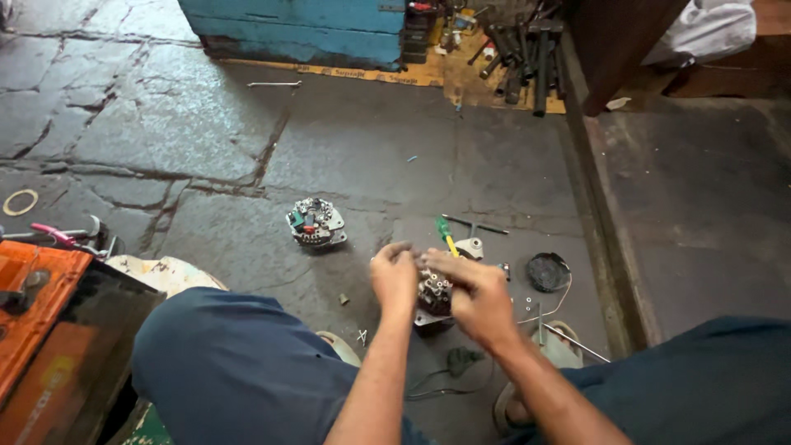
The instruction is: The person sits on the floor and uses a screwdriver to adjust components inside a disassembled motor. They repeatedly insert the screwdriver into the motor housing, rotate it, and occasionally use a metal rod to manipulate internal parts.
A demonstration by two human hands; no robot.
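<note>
Both hands on a small metal alternator part (433,294) held just above the stone floor (206,140) between the knees. Left hand (394,276) curled, fingers pinched on its top edge; right hand (476,298) wrapped over its right side, gripping. Second alternator housing (315,222) sits on floor nearby, upper left. Green-yellow screwdriver (446,235) just beyond hands; black round cap (548,271) to right.

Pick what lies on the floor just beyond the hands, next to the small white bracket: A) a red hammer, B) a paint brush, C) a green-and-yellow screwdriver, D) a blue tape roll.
C: a green-and-yellow screwdriver lies on the stone floor beside the white bracket, just past the left hand and right hand, which both grip a round metal motor part.
</note>
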